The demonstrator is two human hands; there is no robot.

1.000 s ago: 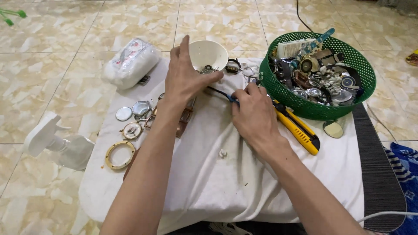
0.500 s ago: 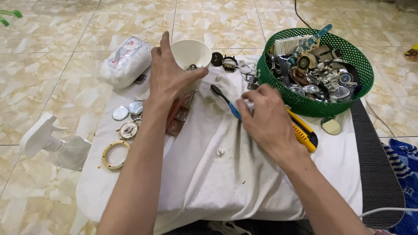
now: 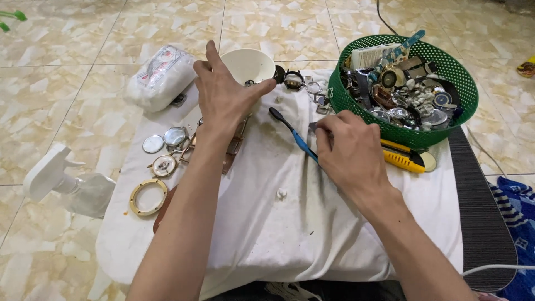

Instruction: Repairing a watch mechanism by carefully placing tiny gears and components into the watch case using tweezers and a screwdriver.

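Two bare forearms enter from the bottom edge | left hand (image 3: 223, 97) bare, no glove, ring or watch visible | right hand (image 3: 351, 153) bare, likewise without glove, ring or wristband | no sleeves in view on either arm | fingers (image 3: 213, 56) slender, nails short

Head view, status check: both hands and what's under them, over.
Left hand open, raised beside the cream bowl. Right hand closed on small metal tool, blue-handled toothbrush alongside. Green basket of watch parts close right; yellow utility knife beside knuckles.
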